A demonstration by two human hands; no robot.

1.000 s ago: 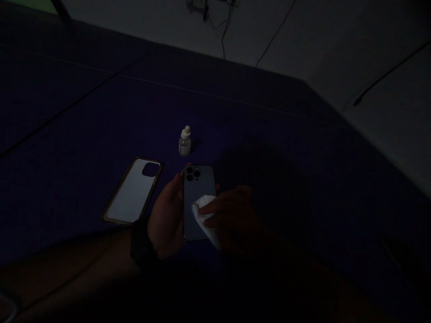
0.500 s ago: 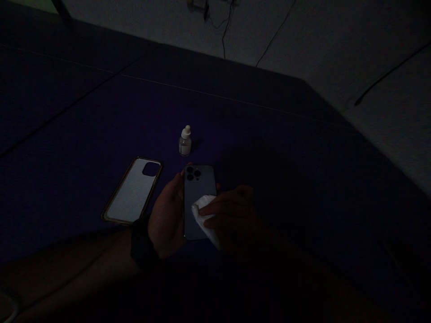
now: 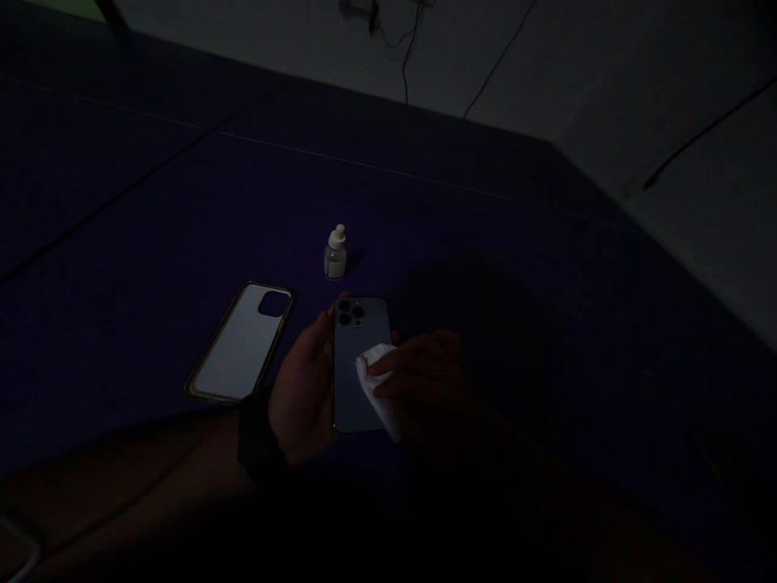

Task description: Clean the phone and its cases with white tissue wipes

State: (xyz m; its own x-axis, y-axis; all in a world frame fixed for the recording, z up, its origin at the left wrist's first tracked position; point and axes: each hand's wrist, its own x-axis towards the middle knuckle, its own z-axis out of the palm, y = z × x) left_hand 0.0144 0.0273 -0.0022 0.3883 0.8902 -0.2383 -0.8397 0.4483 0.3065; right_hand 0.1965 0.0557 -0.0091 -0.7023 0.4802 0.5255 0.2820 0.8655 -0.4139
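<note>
My left hand (image 3: 303, 389) is wrapped round a smartphone (image 3: 350, 372), whose back with its camera cluster faces up. In my right hand (image 3: 422, 372) is a folded white tissue (image 3: 377, 380), pressed against the right side of the phone's back. Fingers of the right hand lie over part of the tissue, and its lower part fades into the dark. To the left of the phone lies a phone case (image 3: 234, 348) with a dark rim and a camera cutout. A small dropper bottle (image 3: 335, 257) with a white cap stands upright just beyond the phone.
The dark blue surface (image 3: 182, 210) spreads under everything and ends at a pale wall (image 3: 503, 89) at the back and right. Cables (image 3: 409, 61) hang along that wall. A dark watch (image 3: 260, 437) is on my left wrist. The scene is very dim.
My right hand has slid the tissue slightly to the right across the phone's back. The left hand keeps its hold on the phone; case and bottle stay in place.
</note>
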